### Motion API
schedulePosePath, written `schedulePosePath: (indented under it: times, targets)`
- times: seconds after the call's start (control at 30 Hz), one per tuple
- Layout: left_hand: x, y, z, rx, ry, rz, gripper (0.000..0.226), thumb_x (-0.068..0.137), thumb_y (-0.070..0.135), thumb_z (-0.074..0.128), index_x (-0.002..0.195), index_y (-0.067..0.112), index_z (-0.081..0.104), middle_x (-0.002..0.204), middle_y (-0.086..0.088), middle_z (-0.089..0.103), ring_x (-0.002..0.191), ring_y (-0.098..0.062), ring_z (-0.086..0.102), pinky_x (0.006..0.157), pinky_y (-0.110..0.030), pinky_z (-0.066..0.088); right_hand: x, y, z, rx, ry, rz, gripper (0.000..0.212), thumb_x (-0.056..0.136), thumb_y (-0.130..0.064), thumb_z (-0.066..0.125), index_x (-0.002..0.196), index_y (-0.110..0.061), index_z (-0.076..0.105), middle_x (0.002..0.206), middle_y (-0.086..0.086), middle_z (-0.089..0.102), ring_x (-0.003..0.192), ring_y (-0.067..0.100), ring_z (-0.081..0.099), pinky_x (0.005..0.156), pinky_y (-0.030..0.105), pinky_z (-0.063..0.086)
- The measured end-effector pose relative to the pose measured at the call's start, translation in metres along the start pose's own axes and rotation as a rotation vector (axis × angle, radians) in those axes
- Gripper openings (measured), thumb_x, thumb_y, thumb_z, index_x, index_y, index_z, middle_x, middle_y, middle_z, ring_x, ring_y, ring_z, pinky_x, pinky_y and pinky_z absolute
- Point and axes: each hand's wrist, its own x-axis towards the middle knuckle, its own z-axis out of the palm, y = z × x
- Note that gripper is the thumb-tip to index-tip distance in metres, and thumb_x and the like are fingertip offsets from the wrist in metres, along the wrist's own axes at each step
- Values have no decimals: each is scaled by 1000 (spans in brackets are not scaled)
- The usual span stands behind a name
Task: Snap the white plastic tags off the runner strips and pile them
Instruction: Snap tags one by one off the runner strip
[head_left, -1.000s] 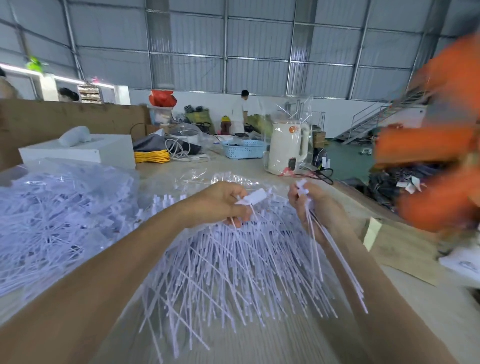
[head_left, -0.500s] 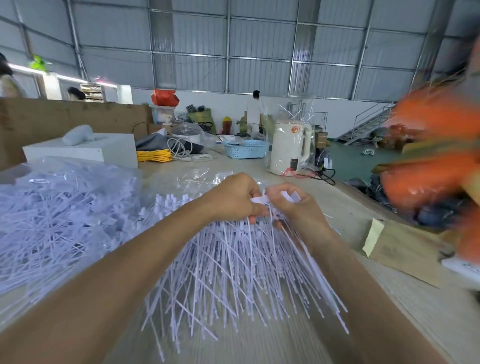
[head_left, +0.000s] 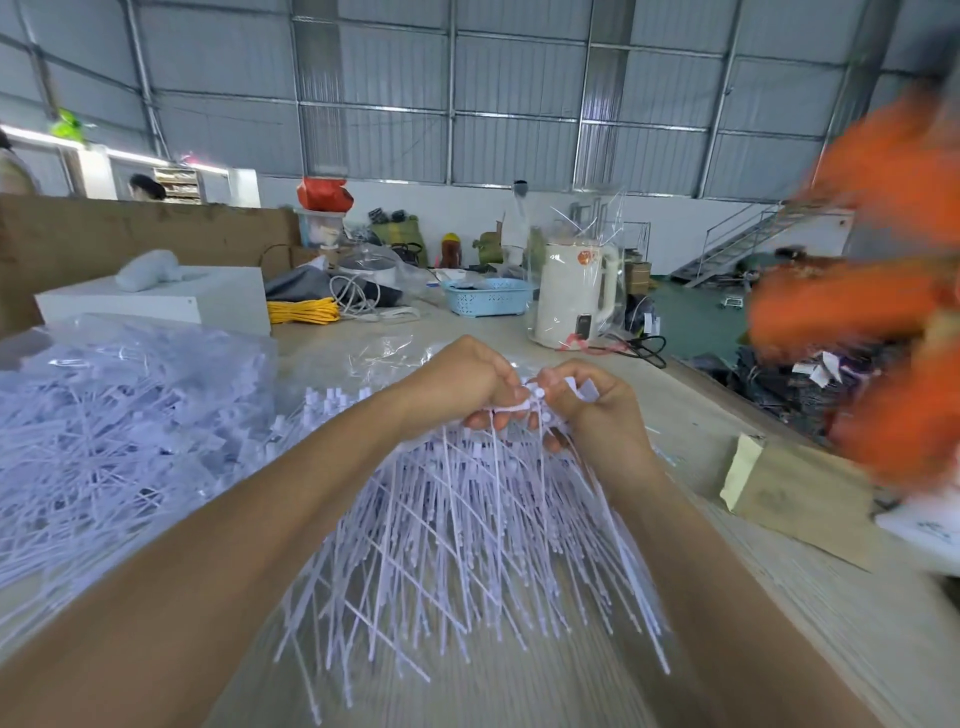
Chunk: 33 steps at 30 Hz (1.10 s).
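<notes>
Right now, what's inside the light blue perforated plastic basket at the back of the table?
The light blue perforated plastic basket shows something dark and something pale above its rim, too small to identify. Its wall hides the rest of the contents.

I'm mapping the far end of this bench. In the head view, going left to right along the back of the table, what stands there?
White box → yellow cable coil → blue basket → white kettle, wrapped in clear plastic.

Bare table (head_left: 779, 623) lies right of the tag pile (head_left: 467, 545); a bagged heap (head_left: 119, 431) crowds the left.
</notes>
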Motion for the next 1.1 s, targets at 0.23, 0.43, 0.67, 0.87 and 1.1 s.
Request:
schedulePosePath:
  times: [0.23,0.43,0.67,0.87,1.1]
  targets:
    - [6,9,2,-245,-75,-84,19,86,-8,52,70,-4,62,39,-4,52,25,-6,34,29,-10,22,0,-5,-2,66,12,-69,27,91,-5,58,67,-15,65,66,11,61,45,14,47,40,23,38]
    - [-2,-9,-29,-366,-62,-148,22,90,0,47,72,3,60,50,-1,53,34,-6,38,32,-13,30,14,-16,-67,254,487,-21,19,94,-19,55,76,-20,59,74,-4,68,59,7,60,45,15,46]
    - [2,4,-3,-25,-109,-31,14,84,-1,61,92,9,66,76,-2,66,57,-9,54,50,-16,44,22,-7,-66,557,208,135,37,80,-33,64,109,-11,57,78,0,63,58,7,59,46,16,47]
    - [-8,-8,-14,139,-106,-60,35,78,-2,69,112,3,62,113,-13,66,103,-23,62,98,-37,47,25,-20,-84,898,159,77,37,85,-30,51,115,-9,47,70,-4,63,54,1,56,45,11,46]
    - [-4,-4,-11,123,-36,84,22,84,19,68,105,16,63,80,-9,72,63,-22,64,66,-30,54,27,-28,-80,204,118,57,29,103,-22,33,111,-8,57,83,-10,60,66,2,51,64,18,42]
